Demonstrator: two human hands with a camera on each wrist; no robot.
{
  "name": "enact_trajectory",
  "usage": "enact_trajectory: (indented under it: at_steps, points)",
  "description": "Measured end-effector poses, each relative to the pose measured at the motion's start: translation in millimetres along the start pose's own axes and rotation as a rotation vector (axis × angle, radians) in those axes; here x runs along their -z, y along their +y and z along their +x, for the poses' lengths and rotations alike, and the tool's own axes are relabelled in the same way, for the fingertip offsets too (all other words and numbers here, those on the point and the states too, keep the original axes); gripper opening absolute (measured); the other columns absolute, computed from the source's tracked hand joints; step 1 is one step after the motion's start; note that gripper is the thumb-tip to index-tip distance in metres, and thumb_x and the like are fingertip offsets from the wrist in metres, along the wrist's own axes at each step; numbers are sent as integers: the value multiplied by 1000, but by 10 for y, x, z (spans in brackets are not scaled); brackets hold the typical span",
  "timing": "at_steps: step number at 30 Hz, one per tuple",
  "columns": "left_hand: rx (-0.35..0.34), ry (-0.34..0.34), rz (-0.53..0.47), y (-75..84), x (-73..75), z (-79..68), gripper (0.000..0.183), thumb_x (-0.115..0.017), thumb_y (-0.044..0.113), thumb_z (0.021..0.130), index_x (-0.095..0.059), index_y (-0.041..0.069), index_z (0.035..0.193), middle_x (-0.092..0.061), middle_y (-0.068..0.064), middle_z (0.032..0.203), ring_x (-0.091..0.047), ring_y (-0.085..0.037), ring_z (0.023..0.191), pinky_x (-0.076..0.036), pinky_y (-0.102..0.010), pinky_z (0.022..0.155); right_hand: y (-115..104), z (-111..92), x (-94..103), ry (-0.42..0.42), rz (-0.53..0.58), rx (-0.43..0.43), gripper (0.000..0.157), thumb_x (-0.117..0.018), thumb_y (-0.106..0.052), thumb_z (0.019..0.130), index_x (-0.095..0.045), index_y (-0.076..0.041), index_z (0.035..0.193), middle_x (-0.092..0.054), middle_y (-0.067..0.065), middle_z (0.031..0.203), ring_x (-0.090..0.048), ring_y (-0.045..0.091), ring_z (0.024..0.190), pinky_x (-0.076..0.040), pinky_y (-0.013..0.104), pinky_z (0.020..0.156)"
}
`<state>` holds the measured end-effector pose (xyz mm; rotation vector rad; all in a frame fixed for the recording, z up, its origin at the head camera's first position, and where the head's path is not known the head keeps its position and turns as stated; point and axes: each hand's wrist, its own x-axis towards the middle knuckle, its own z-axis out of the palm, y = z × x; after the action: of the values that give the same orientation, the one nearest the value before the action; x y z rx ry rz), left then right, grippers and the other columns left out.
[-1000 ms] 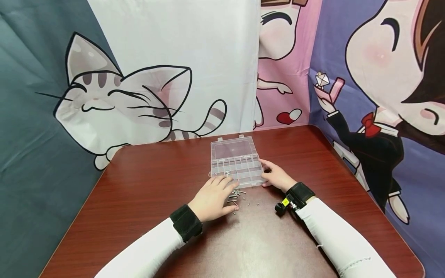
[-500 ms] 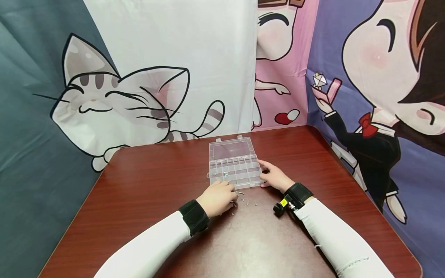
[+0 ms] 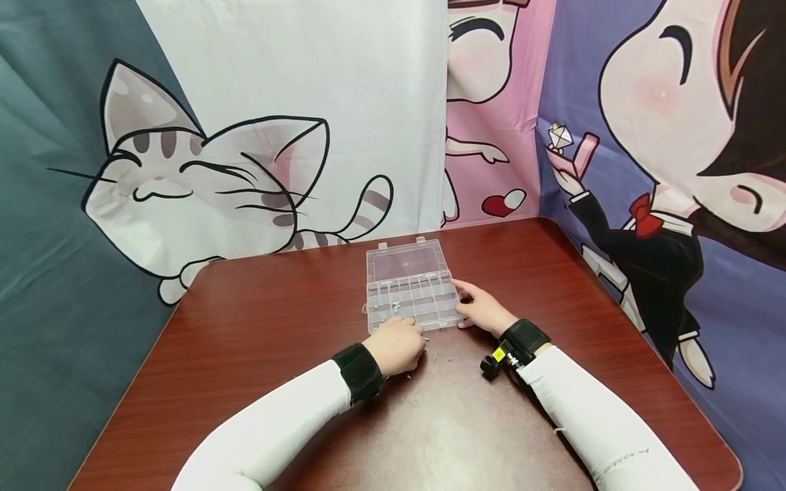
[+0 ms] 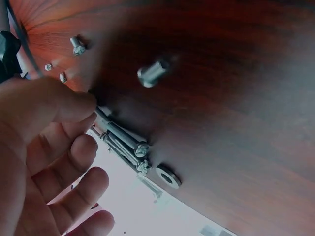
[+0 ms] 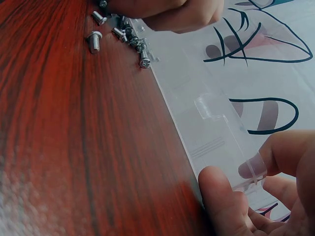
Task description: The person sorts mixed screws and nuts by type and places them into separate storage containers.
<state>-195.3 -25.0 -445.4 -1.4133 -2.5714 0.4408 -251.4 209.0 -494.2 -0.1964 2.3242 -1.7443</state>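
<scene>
A clear plastic compartment box (image 3: 405,263) lies on the table with its lid laid back. Small metal pieces (image 3: 396,305) sit in its left compartments. My left hand (image 3: 396,346) is low over loose hardware at the box's front edge. In the left wrist view, its thumb and index finger pinch the end of a long screw (image 4: 125,137), beside other long screws and a washer (image 4: 168,176). A short screw (image 4: 153,73) stands apart. My right hand (image 3: 485,314) grips the box's right end, thumb on the front wall (image 5: 197,132), fingers over the edge.
Several short screws (image 3: 434,359) lie scattered on the brown table (image 3: 276,300) in front of the box. Cartoon-printed cloth (image 3: 245,177) hangs behind and to the right of the table. A black strap (image 3: 524,341) with a small device sits on my right wrist.
My left hand has moved from lying spread beside the screws to curled fingers over them, shifting right. My right hand stays on the box's right end.
</scene>
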Motion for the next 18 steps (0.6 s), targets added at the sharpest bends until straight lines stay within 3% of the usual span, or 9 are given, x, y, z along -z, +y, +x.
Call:
enact_trajectory:
  at_steps: [11, 14, 18]
  points:
    - [18, -128, -75, 8, 9, 103, 14, -75, 33, 76, -69, 20, 72, -65, 4, 84, -58, -19, 85, -46, -33, 79, 9, -9, -18, 11, 11, -17, 70, -53, 4, 88, -34, -12, 154, -44, 25, 127, -59, 24, 84, -58, 35, 66]
    - [17, -112, -139, -23, 10, 101, 17, -74, 30, 75, -64, 22, 65, -62, 6, 78, -57, -17, 78, -46, -31, 74, -11, -23, -17, 8, 11, -12, 70, -52, 4, 88, -33, -11, 154, -43, 26, 128, -60, 24, 83, -58, 35, 66]
    - [39, -33, -260, -171, 95, 101, 19, -72, 26, 74, -58, 25, 62, -52, 12, 69, -53, -12, 69, -45, -28, 65, -21, -5, 5, -1, 5, -1, 70, -52, 4, 89, -31, -9, 155, -43, 27, 128, -60, 24, 82, -58, 35, 66]
